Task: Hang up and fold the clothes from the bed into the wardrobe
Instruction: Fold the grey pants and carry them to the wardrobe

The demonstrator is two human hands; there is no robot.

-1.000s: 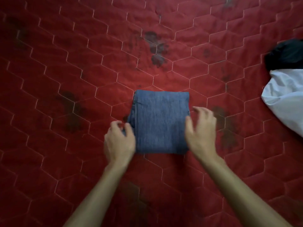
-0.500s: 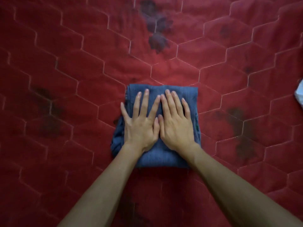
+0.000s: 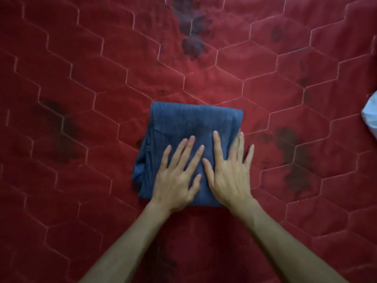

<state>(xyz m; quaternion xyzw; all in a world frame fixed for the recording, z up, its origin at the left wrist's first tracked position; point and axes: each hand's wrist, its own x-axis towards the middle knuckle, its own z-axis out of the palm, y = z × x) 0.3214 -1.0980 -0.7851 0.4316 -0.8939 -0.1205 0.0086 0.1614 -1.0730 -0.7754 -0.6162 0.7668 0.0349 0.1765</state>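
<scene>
Blue denim, folded into a thick, roughly square garment [image 3: 195,121], lies flat on a red quilted bed [image 3: 81,78] stitched in pale hexagons. Two bare forearms reach in from the garment's near side. The left hand [image 3: 175,180] rests palm down on the garment's near left part, fingers straight and spread. The right hand [image 3: 228,174] rests palm down on its near right part, its outer fingers lying over the garment's right edge. Neither grip has closed on anything: both are flat and wide open, pressing the cloth rather than holding it. The garment's far edge is a smooth rounded fold; its left side shows loose stacked layers that bulge at the near corner. A white cloth [image 3: 370,117] pokes in well to the right of the garment. The denim looks soft but dense, with some weight, neither slippery nor fragile. Such a stack would likely slump open if lifted by one corner or by its top layer alone. The safer hold seems to be both hands slid under the garment's left and right sides, keeping the loose left layers pinned together for the carry to the wardrobe, which is out of view.
</scene>
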